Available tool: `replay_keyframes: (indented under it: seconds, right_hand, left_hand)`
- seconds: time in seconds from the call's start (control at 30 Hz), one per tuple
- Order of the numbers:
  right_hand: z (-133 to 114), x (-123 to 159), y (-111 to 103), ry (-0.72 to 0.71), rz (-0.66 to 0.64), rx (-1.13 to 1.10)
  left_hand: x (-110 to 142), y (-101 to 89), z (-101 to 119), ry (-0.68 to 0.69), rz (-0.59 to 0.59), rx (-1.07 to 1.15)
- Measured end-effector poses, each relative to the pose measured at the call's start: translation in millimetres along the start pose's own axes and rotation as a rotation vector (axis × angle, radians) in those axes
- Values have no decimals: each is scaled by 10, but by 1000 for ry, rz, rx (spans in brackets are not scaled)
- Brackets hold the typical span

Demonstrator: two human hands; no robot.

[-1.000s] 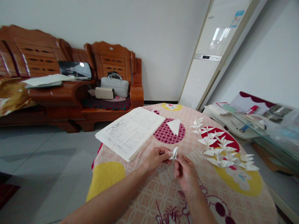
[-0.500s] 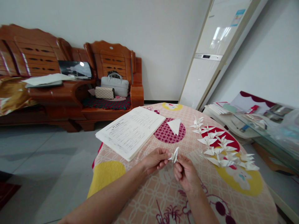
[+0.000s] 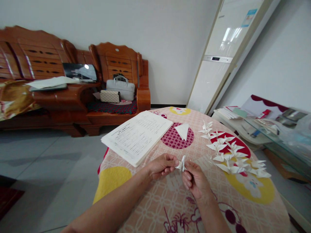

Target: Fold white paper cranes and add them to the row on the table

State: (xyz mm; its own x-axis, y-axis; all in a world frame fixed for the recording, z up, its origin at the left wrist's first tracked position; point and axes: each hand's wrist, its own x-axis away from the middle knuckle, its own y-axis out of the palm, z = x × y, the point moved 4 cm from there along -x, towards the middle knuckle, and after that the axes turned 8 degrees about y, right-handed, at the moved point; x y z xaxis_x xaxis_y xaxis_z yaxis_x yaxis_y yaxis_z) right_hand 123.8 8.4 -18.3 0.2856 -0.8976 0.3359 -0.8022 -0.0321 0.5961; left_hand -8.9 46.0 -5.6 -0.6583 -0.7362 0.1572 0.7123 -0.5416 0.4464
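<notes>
Between my two hands, a little above the table, is a small white paper crane (image 3: pixel 182 164). My left hand (image 3: pixel 164 165) pinches its left end between thumb and fingertips. On its other side, my right hand (image 3: pixel 195 176) grips the right end, fingers curled in. Parts of the crane are covered by my fingertips. Several folded paper cranes (image 3: pixel 228 157) stand in a group to the right on the patterned tablecloth (image 3: pixel 155 200). Beyond my hands lies a folded white paper triangle (image 3: pixel 182 130). A thick stack of printed sheets (image 3: pixel 138 137) rests to the left.
A wooden sofa (image 3: pixel 116 71) with a grey bag (image 3: pixel 123 89) and a quilted purse (image 3: pixel 110 96) stands behind on the left. A tall white air conditioner (image 3: pixel 213 64) is at the back wall. At right, a glass-topped stand (image 3: pixel 279 139) holds papers and clutter.
The crane and both hands have dipped very slightly, still gripping it at its two ends. The whole view has shifted a few pixels. Other things on the table look unmoved.
</notes>
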Motion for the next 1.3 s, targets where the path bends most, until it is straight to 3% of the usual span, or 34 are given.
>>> replay_keyframes:
  seconds: [0.27, 0.6, 1.3]
  right_hand:
    - [35, 23, -13, 98, -144, 92]
    - [54, 70, 10, 154, -201, 123]
    - [109, 95, -2, 232, -234, 207]
  left_hand:
    - [65, -11, 56, -117, -93, -64]
    - [110, -16, 87, -173, -198, -122]
    - [140, -27, 65, -245, -254, -183]
